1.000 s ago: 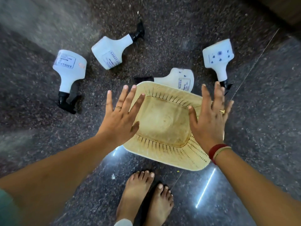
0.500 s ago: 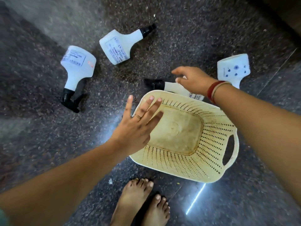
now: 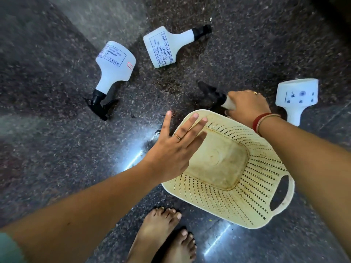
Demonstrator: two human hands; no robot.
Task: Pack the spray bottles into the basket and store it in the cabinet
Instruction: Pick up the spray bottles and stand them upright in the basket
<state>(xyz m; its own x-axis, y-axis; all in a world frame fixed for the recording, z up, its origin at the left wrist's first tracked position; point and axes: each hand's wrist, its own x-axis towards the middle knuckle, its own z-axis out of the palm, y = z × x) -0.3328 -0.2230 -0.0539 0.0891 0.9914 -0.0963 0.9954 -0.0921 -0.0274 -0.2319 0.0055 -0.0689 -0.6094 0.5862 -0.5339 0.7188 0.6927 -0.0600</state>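
A cream perforated basket (image 3: 252, 198) stands empty on the dark stone floor in front of my feet. My right hand (image 3: 247, 107) is closed around the neck of a white spray bottle (image 3: 228, 104) just beyond the basket's far rim; its black trigger head (image 3: 209, 92) sticks out to the left, and its body is hidden under my hand. My left hand (image 3: 174, 149) hovers open over the basket's left rim, fingers spread. Three more white spray bottles lie on the floor: one at the left (image 3: 114, 67), one at the back (image 3: 165, 46), one at the right (image 3: 296, 97).
My bare feet (image 3: 163, 238) stand just below the basket. The polished speckled floor (image 3: 47, 139) shows bright light reflections near the basket. A dark edge sits at the top right corner.
My right hand has dropped onto the bottle behind the basket and closed on its neck. My left hand stays open over the left rim. The view has shifted closer.
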